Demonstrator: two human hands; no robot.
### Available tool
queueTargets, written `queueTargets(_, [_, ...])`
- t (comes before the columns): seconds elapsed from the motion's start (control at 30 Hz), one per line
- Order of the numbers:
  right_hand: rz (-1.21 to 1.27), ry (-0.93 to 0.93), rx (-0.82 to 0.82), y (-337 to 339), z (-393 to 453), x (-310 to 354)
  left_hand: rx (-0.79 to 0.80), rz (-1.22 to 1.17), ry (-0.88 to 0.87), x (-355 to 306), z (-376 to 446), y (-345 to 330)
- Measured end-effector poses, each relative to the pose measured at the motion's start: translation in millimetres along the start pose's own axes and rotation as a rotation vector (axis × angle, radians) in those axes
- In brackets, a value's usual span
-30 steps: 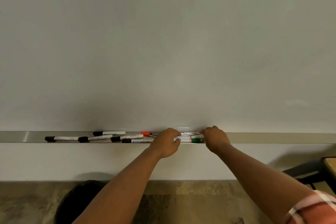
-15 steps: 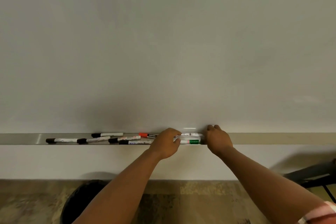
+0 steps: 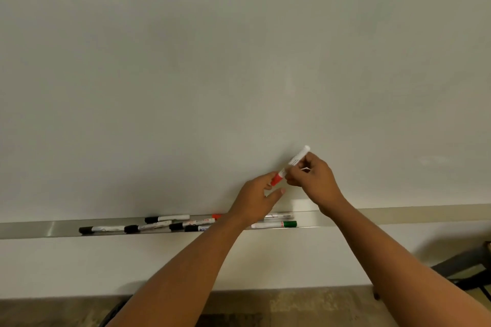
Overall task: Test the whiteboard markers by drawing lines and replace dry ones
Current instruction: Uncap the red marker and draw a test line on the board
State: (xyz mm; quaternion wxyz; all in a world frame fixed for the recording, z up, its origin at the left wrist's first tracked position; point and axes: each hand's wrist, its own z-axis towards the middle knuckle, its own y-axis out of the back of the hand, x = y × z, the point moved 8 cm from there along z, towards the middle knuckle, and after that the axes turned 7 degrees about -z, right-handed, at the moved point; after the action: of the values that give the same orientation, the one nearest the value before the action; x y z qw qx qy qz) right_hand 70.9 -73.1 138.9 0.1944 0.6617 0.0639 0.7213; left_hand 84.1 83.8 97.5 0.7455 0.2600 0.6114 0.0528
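Observation:
A white marker with a red cap (image 3: 292, 163) is held up in front of the blank whiteboard (image 3: 239, 61), tilted with the cap at the lower left. My right hand (image 3: 314, 180) grips its white barrel. My left hand (image 3: 259, 196) pinches the red cap end, with the thumb sticking out below. Several other markers lie in the metal tray (image 3: 32, 229) below: black-capped ones (image 3: 102, 229) to the left, a green-capped one (image 3: 276, 225) under my hands, and an orange-capped one (image 3: 215, 216) partly hidden behind my left wrist.
Below the tray is a white wall strip, then a mottled floor. A dark round bin (image 3: 114, 313) shows at the bottom behind my left forearm. A dark chair frame (image 3: 462, 268) stands at the lower right.
Both hands rose from the tray, lifting the red-capped marker in front of the board. Earlier they rested on the markers in the tray.

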Motion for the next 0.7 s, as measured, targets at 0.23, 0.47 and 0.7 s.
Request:
queueTargets(0.23, [0.396,-0.032,0.076,-12.6,-15.8,58.5,-0.139,0.048,-0.234,-53.3,-8.8,51.4])
queueTargets(0.47, [0.269,-0.037,0.050,-25.0,-21.5,89.7,-0.135,0.285,-0.384,-85.0,-28.6,86.5])
queueTargets(0.7, [0.175,-0.002,0.189,-46.2,-34.4,111.1,-0.211,0.296,-0.474,-94.4,-47.4,126.1])
